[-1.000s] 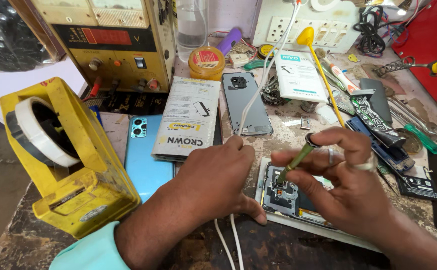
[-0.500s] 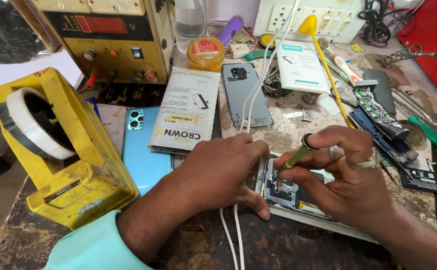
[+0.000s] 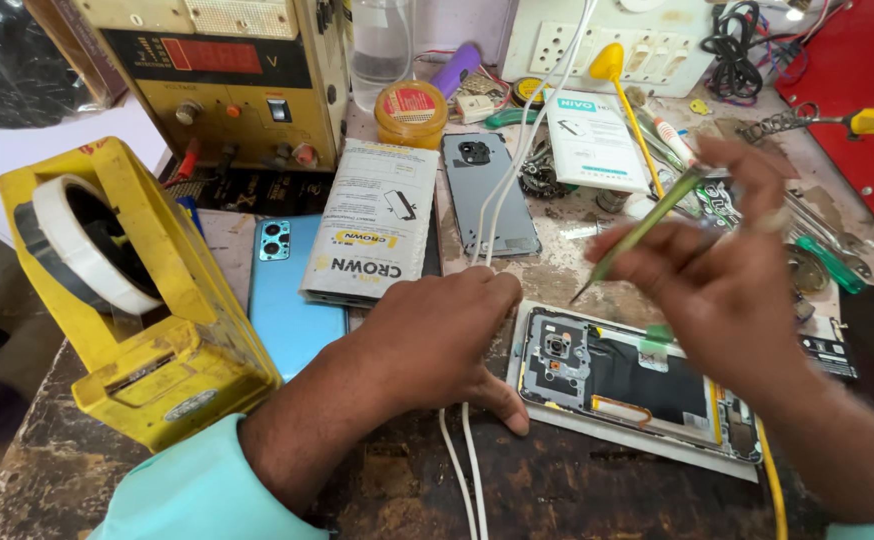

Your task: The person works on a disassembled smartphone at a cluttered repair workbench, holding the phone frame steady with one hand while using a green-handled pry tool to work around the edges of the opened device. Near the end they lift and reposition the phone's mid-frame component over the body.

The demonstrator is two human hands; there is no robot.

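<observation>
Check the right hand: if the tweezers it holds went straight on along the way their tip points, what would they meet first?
Probably the opened phone. The right hand holds the tweezers tip down-left, just above the phone's upper edge near its camera end. The height above it is unclear, and the left hand lies just beyond.

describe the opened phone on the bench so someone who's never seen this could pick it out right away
Start at the big yellow tape dispenser on the left and move right past the left hand. The opened phone lies flat just beyond that hand's thumb, below the right hand holding tweezers. Unlike the blue phone and grey phone, its back is off, showing the black inside.
</observation>
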